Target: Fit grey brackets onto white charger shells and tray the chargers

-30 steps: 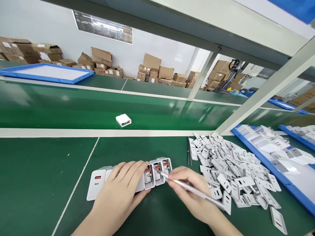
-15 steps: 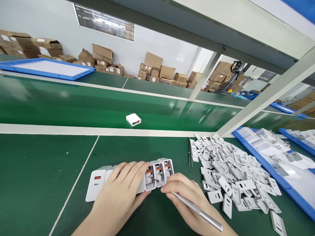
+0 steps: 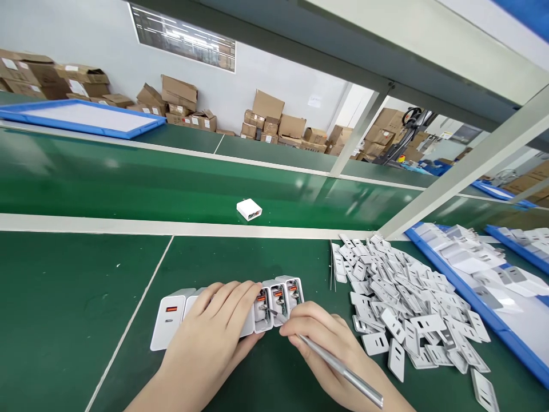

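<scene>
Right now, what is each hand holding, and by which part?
The right hand grips a silver pen-like tool near its tip; the left hand clasps a row of white chargers around its middle.

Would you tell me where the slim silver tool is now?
In the head view, the slim silver tool is right of centre, in the right hand, tip at open chargers.

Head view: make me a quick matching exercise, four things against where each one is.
1. silver pen-like tool
2. loose faceplates
3. lone white charger
4. left hand

A. on the green surface beyond the pale ledge
B. in the right hand
C. across the row of chargers
D. heaped beside the blue tray

Pairs: 1-B, 2-D, 3-A, 4-C
</scene>
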A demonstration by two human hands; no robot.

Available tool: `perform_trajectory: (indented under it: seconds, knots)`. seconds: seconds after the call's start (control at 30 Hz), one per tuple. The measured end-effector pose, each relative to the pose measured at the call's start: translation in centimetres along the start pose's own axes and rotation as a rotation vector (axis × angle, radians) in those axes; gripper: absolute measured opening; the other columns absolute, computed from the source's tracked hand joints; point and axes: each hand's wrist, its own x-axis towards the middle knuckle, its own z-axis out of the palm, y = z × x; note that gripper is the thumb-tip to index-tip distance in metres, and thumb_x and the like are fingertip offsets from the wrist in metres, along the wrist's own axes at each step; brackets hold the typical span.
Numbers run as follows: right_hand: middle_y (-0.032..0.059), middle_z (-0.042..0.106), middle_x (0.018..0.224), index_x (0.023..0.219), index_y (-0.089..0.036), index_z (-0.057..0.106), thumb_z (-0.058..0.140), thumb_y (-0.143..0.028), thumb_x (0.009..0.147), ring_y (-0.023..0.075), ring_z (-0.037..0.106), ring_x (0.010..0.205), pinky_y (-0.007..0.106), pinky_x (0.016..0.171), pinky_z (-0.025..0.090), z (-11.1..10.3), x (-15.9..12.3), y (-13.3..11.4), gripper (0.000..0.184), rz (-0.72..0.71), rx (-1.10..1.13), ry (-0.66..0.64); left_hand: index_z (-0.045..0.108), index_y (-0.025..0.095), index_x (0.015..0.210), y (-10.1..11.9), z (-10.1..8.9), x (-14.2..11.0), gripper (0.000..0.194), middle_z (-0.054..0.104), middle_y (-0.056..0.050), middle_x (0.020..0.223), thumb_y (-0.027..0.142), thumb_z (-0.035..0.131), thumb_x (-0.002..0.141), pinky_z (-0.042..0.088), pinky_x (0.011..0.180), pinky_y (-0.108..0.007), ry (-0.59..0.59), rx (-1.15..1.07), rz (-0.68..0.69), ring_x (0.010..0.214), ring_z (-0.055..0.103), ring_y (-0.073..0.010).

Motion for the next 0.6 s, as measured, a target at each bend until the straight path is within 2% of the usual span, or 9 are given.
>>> perform_trajectory:
  seconds: [0.6]
  knots:
    - [0.0020, 0.061, 0.099, 0.108, -0.023, 0.054, 0.041, -0.016, 0.098, 0.0097, 0.062, 0.084, 0.024, 0.061, 0.040, 0.01, 0.11, 0.03, 0.019, -0.013, -0.002, 0.012, 0.054, 0.011, 0.123, 0.12, -0.13, 0.15, 0.035, 0.065, -0.008, 0.116, 0.028, 0.038, 0.098, 0.037, 0.092, -0.040, -0.008, 0.007, -0.003, 0.098, 0.059, -0.0234]
